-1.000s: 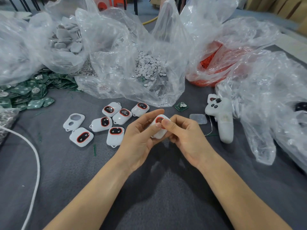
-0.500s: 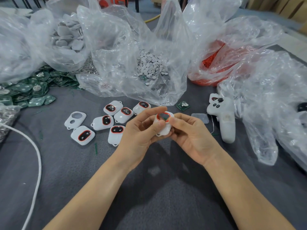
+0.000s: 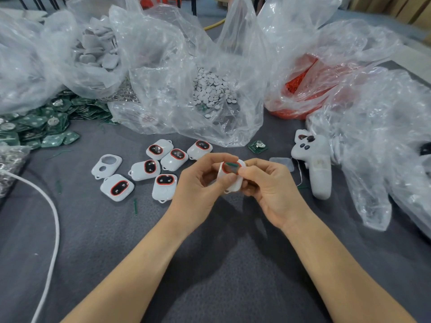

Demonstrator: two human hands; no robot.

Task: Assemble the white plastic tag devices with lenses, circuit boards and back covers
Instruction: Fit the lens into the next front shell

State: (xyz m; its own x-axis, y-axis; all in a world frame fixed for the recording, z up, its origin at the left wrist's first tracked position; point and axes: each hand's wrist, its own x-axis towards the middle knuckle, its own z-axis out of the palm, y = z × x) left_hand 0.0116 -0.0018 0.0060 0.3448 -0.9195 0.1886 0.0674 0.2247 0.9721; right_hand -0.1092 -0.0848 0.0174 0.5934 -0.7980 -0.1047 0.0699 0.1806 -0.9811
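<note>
Tag device (image 3: 234, 179): held above the bench (image 3: 210, 264), red-ringed window up with green showing in it; I judge it unfinished.
Fingers (image 3: 219, 183): left hand (image 3: 198, 185) and right hand (image 3: 271, 186) pinch the tag from both sides.
Done: six lensed tags (image 3: 117, 188) lie left of the fingers.
Left: one bare shell (image 3: 106, 166) farther left; many loose parts.
Bags: beyond the fingers, white discs (image 3: 210, 89); beyond and left, pale covers (image 3: 98, 52); beyond and right, red parts (image 3: 300, 85).
Circuit boards (image 3: 39, 127): green unbagged heap, far left.
</note>
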